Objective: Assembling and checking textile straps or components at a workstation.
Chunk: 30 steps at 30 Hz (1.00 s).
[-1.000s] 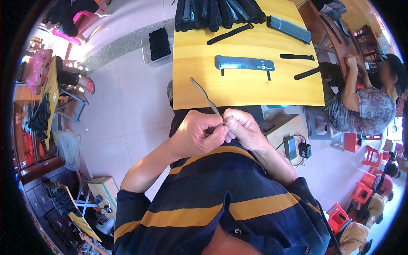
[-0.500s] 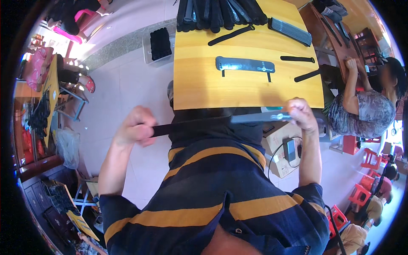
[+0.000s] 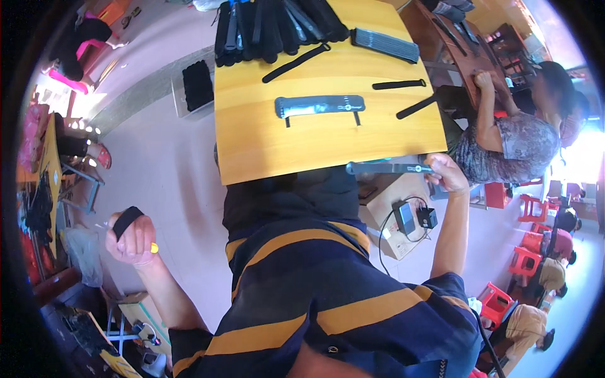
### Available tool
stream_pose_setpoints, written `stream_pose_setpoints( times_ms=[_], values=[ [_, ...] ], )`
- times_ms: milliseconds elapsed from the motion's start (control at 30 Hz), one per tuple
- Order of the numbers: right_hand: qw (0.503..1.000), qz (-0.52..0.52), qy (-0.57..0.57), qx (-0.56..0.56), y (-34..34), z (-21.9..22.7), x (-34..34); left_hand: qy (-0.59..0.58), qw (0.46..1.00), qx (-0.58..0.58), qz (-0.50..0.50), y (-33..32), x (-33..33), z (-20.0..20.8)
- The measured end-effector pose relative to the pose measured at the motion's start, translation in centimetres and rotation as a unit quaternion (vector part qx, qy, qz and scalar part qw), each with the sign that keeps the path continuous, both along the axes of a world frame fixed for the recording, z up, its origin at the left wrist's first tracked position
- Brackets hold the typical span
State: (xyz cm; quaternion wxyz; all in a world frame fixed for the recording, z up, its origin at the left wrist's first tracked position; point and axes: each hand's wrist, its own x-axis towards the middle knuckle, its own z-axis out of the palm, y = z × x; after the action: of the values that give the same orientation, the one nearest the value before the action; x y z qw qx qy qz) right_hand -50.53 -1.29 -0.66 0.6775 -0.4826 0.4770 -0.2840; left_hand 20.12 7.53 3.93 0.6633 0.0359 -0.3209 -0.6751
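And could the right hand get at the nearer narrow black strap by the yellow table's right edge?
Probably yes: the right hand is by the near right corner of the yellow table, and nothing seems to block the nearer narrow black strap. It grips a slim grey strip, though.

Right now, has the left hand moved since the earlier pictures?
Yes. Judged against the table, the left hand has moved farther out to the left and somewhat lower in the view.
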Motion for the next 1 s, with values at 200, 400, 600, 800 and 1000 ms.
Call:
stream_pose_setpoints(
  times_ms=[200, 400, 600, 800, 1000],
  values=[
    [0.999, -0.023, 0.022, 0.008, -3.2, 1.1, -1.8, -0.138, 0.990, 0.020, -0.012, -1.9, -2.6, -1.2],
    [0.961, -0.006, 0.277, 0.008, -7.3, 0.4, -7.2, -0.155, 0.987, 0.050, -0.008, -2.2, -3.4, -2.2],
    [0.880, 0.073, 0.469, -0.033, -10.2, 0.3, -7.3, -0.163, 0.983, 0.078, -0.012, -2.2, -4.2, -2.0],
    [0.830, 0.027, 0.537, -0.149, -10.7, 0.0, -6.1, -0.237, 0.964, 0.117, -0.017, -3.3, -7.4, -0.2],
    [0.739, -0.155, 0.545, -0.365, -9.8, -0.1, -3.3, -0.321, 0.933, 0.163, -0.017, -4.4, -11.8, 1.1]
  ],
)
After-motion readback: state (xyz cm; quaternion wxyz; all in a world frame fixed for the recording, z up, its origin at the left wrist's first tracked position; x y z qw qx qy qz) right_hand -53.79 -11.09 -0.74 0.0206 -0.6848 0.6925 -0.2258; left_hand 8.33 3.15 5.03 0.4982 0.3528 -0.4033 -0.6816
